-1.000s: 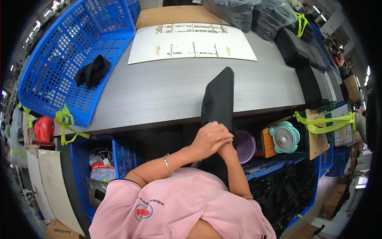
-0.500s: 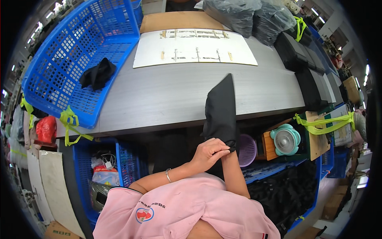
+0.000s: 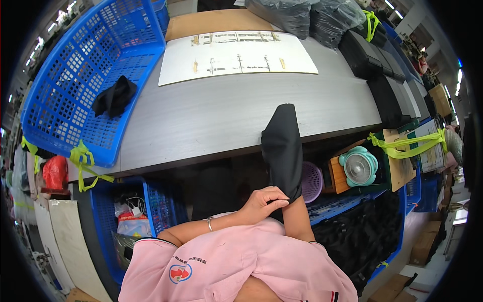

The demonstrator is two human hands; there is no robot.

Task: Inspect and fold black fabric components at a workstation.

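A black fabric sleeve-like pouch covers my right hand and wrist, and only the bare forearm below its mouth shows. Its far end is angled, rising in front of the table's front edge. The fingers inside are hidden, so their shape cannot be told. With finger and thumb closed, my left hand pinches the pouch's mouth at the right wrist. A bracelet sits on the left wrist.
At the left of the grey table a blue basket holds a black cloth piece. A marked white board lies at the back. Black stacks stand on the right. Below are a purple basket and a teal fan.
The covered right hand and the pouch have come slightly lower and tipped a little left, the pouch's far end changing shape. My left hand keeps its pinch at the mouth.
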